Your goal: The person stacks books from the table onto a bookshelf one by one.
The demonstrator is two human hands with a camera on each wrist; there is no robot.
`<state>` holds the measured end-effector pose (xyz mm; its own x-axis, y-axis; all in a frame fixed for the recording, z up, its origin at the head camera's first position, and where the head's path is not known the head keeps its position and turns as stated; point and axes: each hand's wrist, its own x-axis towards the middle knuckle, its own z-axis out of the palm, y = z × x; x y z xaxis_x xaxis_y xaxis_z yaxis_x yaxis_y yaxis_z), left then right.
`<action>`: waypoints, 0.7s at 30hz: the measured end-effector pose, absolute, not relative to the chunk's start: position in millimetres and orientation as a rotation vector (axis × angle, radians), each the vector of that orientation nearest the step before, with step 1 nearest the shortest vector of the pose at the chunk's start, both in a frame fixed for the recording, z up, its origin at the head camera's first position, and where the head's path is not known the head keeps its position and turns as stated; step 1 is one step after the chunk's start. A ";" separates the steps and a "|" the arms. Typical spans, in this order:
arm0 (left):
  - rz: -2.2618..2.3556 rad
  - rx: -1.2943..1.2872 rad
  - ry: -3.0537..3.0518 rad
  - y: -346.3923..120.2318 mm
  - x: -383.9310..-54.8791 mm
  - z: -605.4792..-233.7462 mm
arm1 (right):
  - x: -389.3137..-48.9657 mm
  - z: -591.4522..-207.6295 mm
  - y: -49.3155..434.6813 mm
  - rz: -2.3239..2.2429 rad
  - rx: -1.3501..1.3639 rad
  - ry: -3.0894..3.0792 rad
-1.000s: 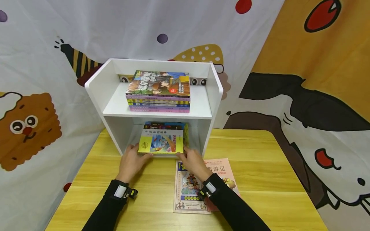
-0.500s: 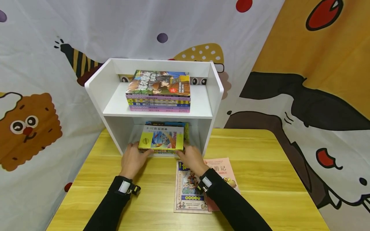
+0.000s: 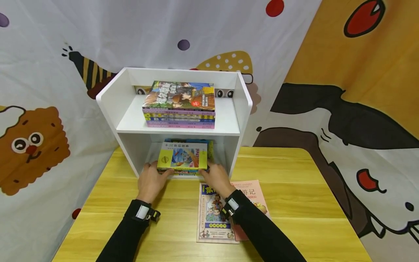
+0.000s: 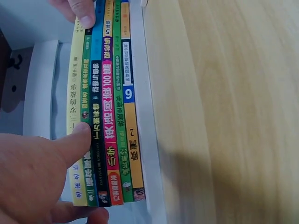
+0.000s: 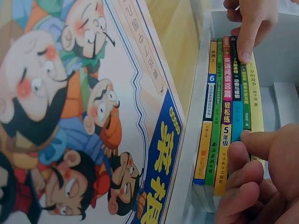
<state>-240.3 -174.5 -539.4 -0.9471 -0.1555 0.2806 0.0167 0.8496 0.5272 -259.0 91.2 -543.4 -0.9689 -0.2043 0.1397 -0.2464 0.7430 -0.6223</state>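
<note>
A flat stack of several books lies on the lower shelf, with a yellow-and-white book on top. At the stack's left end, my left hand grips it, thumb against the upper spines and fingers round the side. My right hand holds the right end in the same way. Coloured spines line up close to the shelf's front edge in the left wrist view. In the right wrist view, my right thumb touches the spines beside the light blue one. Blue covers show behind the top book.
A white two-tier shelf stands on the wooden table. Its upper tier bears another stack of books. A comic-style book overlaps a pink book on the table below my right forearm.
The yellow-and-white book has slid back into the shelf, so spines beneath its front edge now show. Both hands have shifted slightly with it; the last half second shows almost no motion.
</note>
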 end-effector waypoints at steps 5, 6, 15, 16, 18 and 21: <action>-0.759 0.090 -2.709 -174.6 -236.3 -532.6 | -256.0 -538.5 94.7 1.126 0.330 -2.894; -0.758 0.093 -2.707 -173.9 -234.9 -530.5 | -254.6 -536.5 96.1 1.151 0.317 -2.896; -0.851 0.011 -2.608 -155.0 -219.1 -498.2 | -238.6 -511.8 115.8 1.232 0.422 -2.801; -0.872 -0.023 -2.588 -152.3 -216.6 -494.0 | -236.1 -509.8 118.7 1.244 0.438 -2.795; -0.921 -0.097 -2.547 -146.4 -211.1 -486.2 | -231.0 -506.2 124.0 1.270 0.463 -2.777; -1.002 -0.184 -2.526 -136.8 -202.6 -477.4 | -222.3 -501.9 130.9 1.290 0.484 -2.744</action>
<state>-202.6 -136.8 -477.4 -0.9051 -0.0293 0.4243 0.2695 0.7323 0.6254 -222.3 130.9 -501.9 -0.9479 -0.2515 0.1955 -0.3110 0.5981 -0.7386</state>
